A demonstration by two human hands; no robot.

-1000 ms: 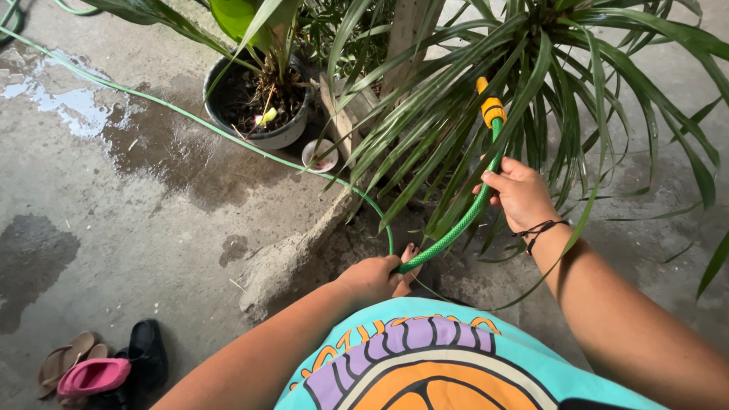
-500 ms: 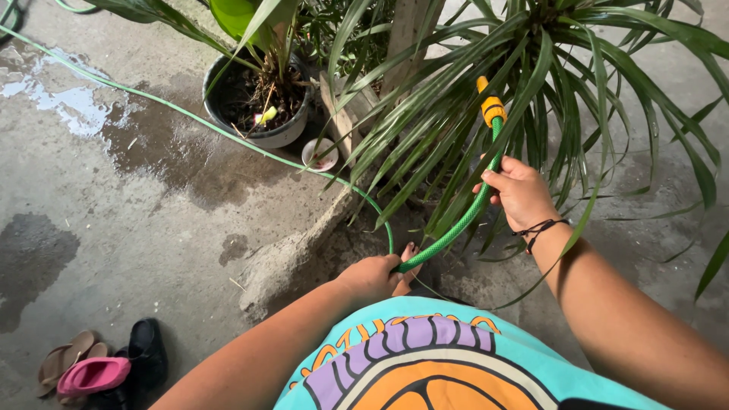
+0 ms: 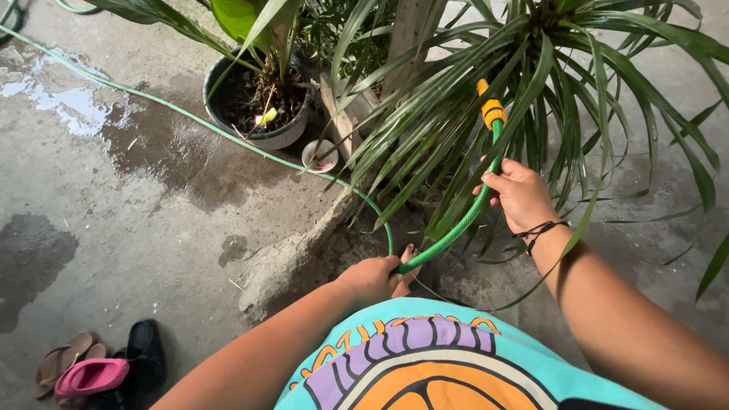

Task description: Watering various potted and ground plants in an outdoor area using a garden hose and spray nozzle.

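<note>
- Head view, nearest: a turquoise shirt (image 3: 456,364) with a round orange, purple and black print fills the bottom edge; no package or sign shows anywhere.
- Just beyond the shirt, the left hand (image 3: 372,277) is closed around the green hose (image 3: 456,228) at its lower bend.
- Further along the hose, the right hand (image 3: 520,193) is wrapped around it, fingers clamped on the green tube below the nozzle; a dark cord sits on that wrist.
- Beyond the right hand, the hose ends in a yellow and orange nozzle (image 3: 491,106) pushed in among the leaves of the long-leaved plant (image 3: 547,68).
- Those leaves cross in front of the hose and hide part of it between the 2 hands.
- Left of the left hand, far from the hose, sandals (image 3: 91,368) lie in a small heap: pink, tan and black.
- Behind the left hand the thin run of hose curves away across wet concrete (image 3: 152,152) toward the top left corner.
- Beside that run, a grey pot (image 3: 258,99) of dark soil stands, with a small round dish (image 3: 319,156) just right of it.
- Farthest, a pale wooden post (image 3: 406,38) rises behind the leaves.
</note>
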